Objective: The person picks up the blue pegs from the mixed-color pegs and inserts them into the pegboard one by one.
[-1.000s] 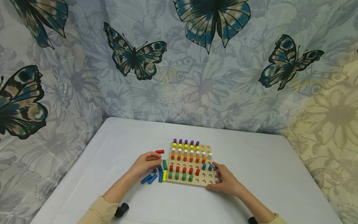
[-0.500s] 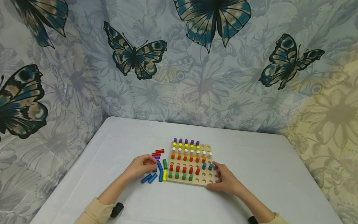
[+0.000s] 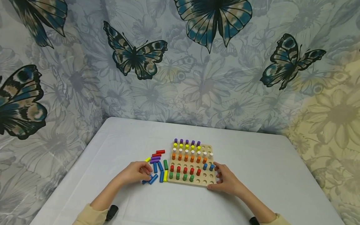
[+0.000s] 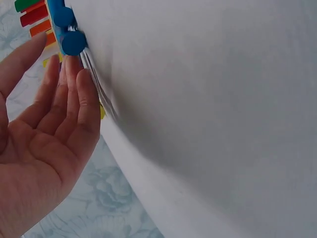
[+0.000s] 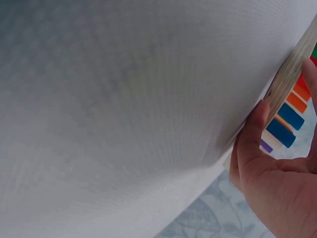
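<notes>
"Left hand [image 3: 135,172]?"
"Fingers loosely apart; blue pegs [image 3: 153,179] at their tips, contact unclear."
"And the right hand [image 3: 227,182]?"
"Thumb and fingers grip the pegboard [image 3: 195,166] between them, at its corner."

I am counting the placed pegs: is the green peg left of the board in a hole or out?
Out: that green peg lies on its side on the white table, beside the board.

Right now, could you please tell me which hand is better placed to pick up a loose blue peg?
Most likely the left hand: it is beside the loose blue pegs, while the right hand is on the opposite side of the pegboard, holding its edge.
</notes>
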Motion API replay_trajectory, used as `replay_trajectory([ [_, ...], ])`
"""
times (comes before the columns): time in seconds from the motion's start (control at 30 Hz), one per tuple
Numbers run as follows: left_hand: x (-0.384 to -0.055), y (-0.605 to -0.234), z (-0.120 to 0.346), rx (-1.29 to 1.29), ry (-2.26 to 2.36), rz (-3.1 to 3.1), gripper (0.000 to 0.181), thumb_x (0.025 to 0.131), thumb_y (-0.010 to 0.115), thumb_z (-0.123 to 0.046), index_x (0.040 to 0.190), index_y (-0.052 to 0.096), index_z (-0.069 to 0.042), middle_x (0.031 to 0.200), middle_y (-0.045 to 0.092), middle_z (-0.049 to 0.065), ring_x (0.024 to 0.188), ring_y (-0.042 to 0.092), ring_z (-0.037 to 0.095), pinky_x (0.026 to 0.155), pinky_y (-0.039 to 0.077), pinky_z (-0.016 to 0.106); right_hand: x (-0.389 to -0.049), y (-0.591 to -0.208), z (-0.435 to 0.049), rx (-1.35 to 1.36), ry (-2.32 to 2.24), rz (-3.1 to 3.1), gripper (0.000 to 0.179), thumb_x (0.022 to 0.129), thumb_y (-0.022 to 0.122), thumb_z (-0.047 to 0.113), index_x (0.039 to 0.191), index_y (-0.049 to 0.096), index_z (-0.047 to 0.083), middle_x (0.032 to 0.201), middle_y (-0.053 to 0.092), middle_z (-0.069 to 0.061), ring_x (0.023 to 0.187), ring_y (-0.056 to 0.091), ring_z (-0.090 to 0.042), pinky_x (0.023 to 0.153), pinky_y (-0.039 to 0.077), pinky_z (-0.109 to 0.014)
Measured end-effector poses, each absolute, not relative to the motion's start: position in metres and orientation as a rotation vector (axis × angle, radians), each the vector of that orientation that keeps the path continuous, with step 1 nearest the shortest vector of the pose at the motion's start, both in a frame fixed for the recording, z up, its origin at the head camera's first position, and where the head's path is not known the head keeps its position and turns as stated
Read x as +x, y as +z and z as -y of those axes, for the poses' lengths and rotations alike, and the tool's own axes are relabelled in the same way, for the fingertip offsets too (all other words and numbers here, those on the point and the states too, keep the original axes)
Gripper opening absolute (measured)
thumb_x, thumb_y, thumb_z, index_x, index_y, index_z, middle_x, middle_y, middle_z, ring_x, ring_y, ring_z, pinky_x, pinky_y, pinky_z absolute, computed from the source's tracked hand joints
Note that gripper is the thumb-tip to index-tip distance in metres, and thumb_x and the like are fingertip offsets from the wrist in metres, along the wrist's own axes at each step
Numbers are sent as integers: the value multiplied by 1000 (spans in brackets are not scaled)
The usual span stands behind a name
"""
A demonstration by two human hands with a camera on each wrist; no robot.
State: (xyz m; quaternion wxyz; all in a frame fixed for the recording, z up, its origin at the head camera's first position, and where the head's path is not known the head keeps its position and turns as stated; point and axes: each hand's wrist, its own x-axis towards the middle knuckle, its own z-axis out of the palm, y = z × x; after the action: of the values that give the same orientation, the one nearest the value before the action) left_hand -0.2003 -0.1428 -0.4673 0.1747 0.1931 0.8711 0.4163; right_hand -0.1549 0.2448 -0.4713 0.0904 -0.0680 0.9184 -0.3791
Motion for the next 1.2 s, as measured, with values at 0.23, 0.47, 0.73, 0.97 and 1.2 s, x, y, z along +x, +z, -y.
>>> replay_trajectory([
  [0.23,-199,-466,149,639,1154,-2419,25,73,75,-7,95,62,-6,84,60,2,67,53,15,57,46,25,-155,-472,-244,-194,-1123,-2735,98,63,84,31,138,32,-3,111,44,-10,85,44,-18,65,48,-22],
  [0.47,-197,-464,147,636,1144,-2399,29,70,76,-2,95,62,-5,83,58,3,66,52,16,55,46,25,-155,-475,-246,-206,-1130,-2734,99,63,84,32,138,31,-3,113,44,-10,87,44,-18,67,49,-22],
  [0.73,-197,-466,145,631,1136,-2398,29,70,76,-2,95,64,-5,82,58,1,65,51,16,54,45,24,-155,-477,-248,-229,-1134,-2739,98,63,84,33,138,31,-4,113,44,-9,87,44,-18,66,49,-21],
  [0.97,-196,-468,145,636,1122,-2405,27,70,77,-4,94,65,-6,80,58,0,66,51,15,54,45,23,-155,-477,-247,-240,-1137,-2745,97,63,84,32,138,32,-3,111,44,-9,87,43,-19,65,49,-22],
  [1.2,-197,-468,146,644,1128,-2419,28,71,76,-4,95,63,-6,81,58,1,68,52,15,56,45,23,-155,-476,-247,-228,-1122,-2748,98,63,84,33,138,32,-3,111,44,-9,87,43,-18,65,49,-22],
])
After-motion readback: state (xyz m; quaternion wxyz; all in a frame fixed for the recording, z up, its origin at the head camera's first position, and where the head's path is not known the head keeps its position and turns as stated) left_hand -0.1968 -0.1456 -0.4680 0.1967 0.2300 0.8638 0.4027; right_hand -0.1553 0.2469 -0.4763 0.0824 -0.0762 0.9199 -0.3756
